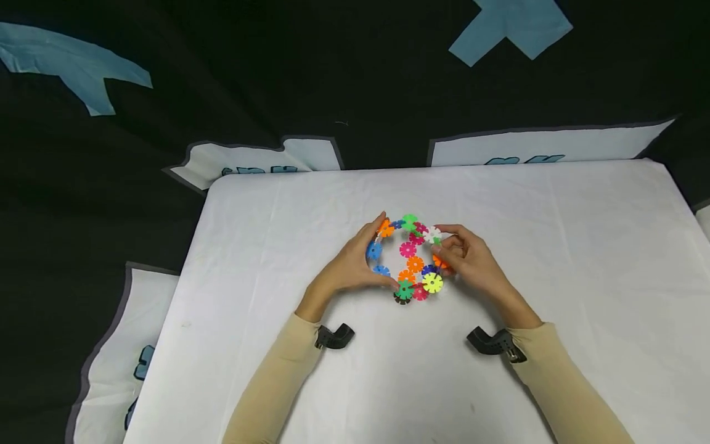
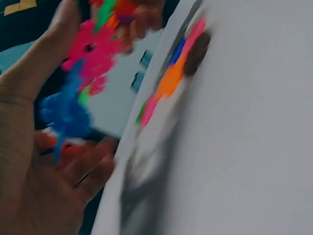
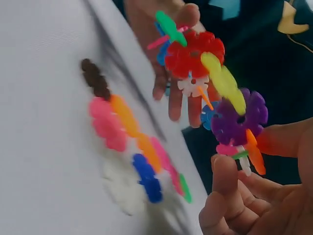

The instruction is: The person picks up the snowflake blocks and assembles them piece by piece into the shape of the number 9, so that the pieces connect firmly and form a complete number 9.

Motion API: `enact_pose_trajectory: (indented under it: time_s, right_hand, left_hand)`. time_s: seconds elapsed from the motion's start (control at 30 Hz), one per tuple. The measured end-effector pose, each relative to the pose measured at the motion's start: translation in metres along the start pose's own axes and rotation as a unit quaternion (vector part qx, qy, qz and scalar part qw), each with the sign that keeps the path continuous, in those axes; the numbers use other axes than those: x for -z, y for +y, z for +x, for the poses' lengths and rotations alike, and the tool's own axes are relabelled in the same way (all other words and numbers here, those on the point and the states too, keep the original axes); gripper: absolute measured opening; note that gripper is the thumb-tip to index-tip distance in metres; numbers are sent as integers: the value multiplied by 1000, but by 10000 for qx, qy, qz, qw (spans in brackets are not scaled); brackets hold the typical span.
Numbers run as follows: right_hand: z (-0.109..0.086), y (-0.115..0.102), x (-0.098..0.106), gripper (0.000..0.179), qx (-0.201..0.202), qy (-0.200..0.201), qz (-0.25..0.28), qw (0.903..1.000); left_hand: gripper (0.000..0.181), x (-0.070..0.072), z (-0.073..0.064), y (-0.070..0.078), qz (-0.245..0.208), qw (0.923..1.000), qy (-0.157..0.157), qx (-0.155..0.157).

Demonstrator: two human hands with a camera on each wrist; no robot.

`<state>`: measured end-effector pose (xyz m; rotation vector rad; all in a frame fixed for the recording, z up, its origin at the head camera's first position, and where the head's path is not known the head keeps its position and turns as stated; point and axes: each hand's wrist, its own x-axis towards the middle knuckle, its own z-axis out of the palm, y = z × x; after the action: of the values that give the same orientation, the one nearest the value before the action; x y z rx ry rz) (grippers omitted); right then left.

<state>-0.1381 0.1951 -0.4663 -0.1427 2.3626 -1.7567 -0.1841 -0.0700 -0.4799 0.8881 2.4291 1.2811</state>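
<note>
A ring of interlocking snowflake discs [image 1: 374, 250] in mixed colours is held up between both hands. My left hand [image 1: 346, 265] grips the ring's left side, its thumb by a green disc [image 1: 405, 290] at the near end. In the left wrist view blue discs [image 2: 68, 115] sit inside that hand's curve. My right hand [image 1: 474, 259] pinches the right side of the ring. Purple [image 3: 239, 120], yellow [image 3: 222, 81] and red discs [image 3: 181, 58] link across the gap between the hands in the right wrist view.
Several loose discs lie on the white tabletop below the ring, among them a brown disc [image 3: 95, 78], a pink disc [image 3: 107, 125] and a dark blue disc [image 3: 146, 178]. A black curtain [image 1: 333, 74] hangs beyond the white table [image 1: 582, 277].
</note>
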Motion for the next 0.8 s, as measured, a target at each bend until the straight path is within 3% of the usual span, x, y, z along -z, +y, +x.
enact_pose_trajectory:
  time_s: [0.13,0.23,0.37,0.57,0.67,0.8]
  right_hand:
    - [-2,2,-16,48,89,-108,-367,9992]
    - [-3,2,-25,48,332,-255,-1019,9939]
    - [-4,3,-27,43,594,-339,-1943,9785]
    - [-9,7,-8,30,453,-407,-3056,9502]
    - [-9,10,-5,34,498,-730,-3306,9396]
    - [-6,13,-8,32,558,-900,-3414,9339]
  left_hand:
    - [128,18,-7,-5,225,9985,-367,345]
    - [126,31,-15,-10,253,9958,-680,550]
    - [124,43,-22,-17,259,9910,-1048,787]
    - [123,50,-25,-21,193,9842,-1447,1001]
    - [120,52,-26,-21,104,9807,-1620,1085]
    - [113,57,-29,-20,266,9777,-1750,1132]
